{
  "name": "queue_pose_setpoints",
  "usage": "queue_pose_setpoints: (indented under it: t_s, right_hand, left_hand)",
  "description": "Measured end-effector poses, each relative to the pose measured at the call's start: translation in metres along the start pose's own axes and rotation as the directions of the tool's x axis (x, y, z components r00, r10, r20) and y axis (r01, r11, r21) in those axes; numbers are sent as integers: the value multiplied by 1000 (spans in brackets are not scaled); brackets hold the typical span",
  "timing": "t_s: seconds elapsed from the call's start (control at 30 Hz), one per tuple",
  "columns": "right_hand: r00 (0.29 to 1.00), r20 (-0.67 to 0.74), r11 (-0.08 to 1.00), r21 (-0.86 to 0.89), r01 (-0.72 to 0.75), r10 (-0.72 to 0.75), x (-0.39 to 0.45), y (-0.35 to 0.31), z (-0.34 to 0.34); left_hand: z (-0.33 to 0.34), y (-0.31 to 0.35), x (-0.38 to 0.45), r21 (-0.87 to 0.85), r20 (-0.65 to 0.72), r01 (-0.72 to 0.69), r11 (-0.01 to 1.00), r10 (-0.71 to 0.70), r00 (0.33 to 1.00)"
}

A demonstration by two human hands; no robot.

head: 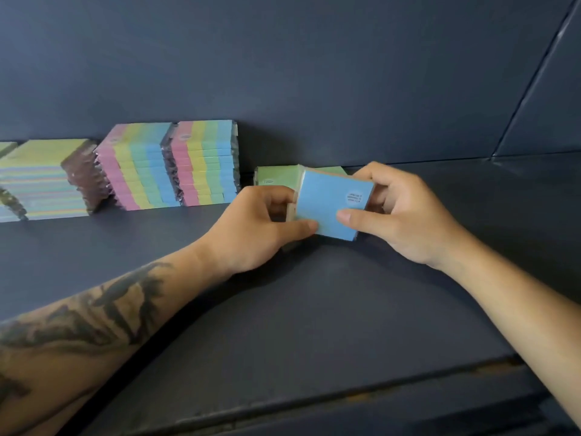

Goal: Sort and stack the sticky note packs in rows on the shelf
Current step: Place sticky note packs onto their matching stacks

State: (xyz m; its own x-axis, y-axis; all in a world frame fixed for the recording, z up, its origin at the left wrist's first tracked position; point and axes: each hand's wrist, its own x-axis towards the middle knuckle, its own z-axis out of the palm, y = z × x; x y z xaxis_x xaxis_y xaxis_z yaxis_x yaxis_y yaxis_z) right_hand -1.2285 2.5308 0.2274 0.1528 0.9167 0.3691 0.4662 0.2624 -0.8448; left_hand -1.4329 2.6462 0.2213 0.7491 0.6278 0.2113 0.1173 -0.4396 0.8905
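A blue sticky note pack [327, 204] tops a small bundle of packs, tilted up off the dark shelf [314, 309]. My left hand [251, 228] grips the bundle's left edge, thumb on the blue face. My right hand [399, 215] grips its right edge, thumb on the lower corner. Just behind lie green packs [273, 176] on the shelf by the back wall. To the left stand two tall stacks of striped multicolour packs [201, 162], [138, 171], and a lower stack [44, 180] at the far left.
The shelf's dark back wall [314, 73] rises right behind the stacks. A side panel [550, 105] closes the shelf at the right. The shelf's worn front edge [345, 401] runs below my forearms.
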Motion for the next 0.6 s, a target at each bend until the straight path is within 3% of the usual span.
queue_pose_setpoints:
  t_s: [0.23, 0.33, 0.4, 0.47, 0.6]
  right_hand:
    - [999, -40, 995, 96, -11, 15, 1, -4, 1]
    - [998, -23, 982, 181, -58, 64, 0, -2, -1]
    - [997, 24, 956, 283, -79, 75, 0, -1, -1]
    - [993, 84, 929, 355, -108, 83, -1, -3, 1]
    - [988, 119, 940, 317, -129, 95, -3, -5, 5]
  left_hand:
    - [-3, -1, -2, -35, -94, -63, 997, 60, 994]
    - [-1, 3, -2, -142, -154, -68, 988, 46, 987]
    - [-1, 5, -2, -236, -141, -39, 971, 5, 990]
    - [-1, 4, -2, -224, -94, -35, 974, 14, 995]
    - [0, 5, -2, -226, -102, -60, 972, 37, 994]
